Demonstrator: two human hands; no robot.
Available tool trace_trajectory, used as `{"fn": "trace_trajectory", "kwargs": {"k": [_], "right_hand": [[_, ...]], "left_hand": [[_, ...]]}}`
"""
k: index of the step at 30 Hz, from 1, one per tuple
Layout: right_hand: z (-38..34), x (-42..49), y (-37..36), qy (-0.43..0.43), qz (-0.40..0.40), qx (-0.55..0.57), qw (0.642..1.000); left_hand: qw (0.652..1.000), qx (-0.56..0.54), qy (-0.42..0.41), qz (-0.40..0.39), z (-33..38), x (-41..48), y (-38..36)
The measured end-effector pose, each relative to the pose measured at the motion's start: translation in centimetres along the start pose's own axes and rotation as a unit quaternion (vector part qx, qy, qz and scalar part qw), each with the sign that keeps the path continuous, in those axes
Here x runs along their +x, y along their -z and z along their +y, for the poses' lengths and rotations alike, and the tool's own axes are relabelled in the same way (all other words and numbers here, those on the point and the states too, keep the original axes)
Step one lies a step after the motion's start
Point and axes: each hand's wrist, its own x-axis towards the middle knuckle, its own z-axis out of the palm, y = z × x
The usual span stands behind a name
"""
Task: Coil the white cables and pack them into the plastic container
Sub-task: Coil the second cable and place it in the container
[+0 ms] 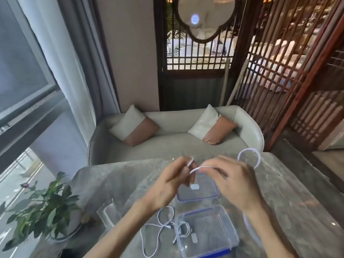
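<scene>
Both hands are raised over the table and hold one white cable. My left hand pinches its plug end between thumb and fingers. My right hand grips the cable a little further along, and the rest arcs up behind that hand and trails down past my right wrist. Below the hands a clear plastic container with blue clips stands open. A second white cable lies loosely looped on the table to its left, one end draped over the container's left wall. The clear lid lies just beyond the container.
A potted green plant stands at the table's left edge. A small clear acrylic stand sits between the plant and the loose cable. A grey sofa with two cushions lies beyond the marble-patterned table.
</scene>
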Motion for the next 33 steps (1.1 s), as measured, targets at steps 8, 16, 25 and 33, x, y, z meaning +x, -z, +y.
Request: {"fn": "trace_trajectory", "kwargs": {"k": [8,16,25,33], "right_hand": [[4.2,3.3,-0.2,-0.034,0.005,0.221,0.975],[4.2,0.5,-1.9,-0.132,-0.218,0.219,0.942],[6.2,2.6,4.4,0.093,-0.217,-0.123,0.964],[12.2,7.5,3.4,0.204,-0.172,-0.042,0.963]], "left_hand": [[0.973,-0.228,0.012,-0.025,5.5,1.2,-3.6],[0.948,-0.268,0.052,0.164,4.2,7.8,-3.9],[0.962,0.274,-0.003,-0.019,0.5,6.5,-4.3],[0.996,0.029,0.082,-0.008,2.9,5.3,-3.6]]}}
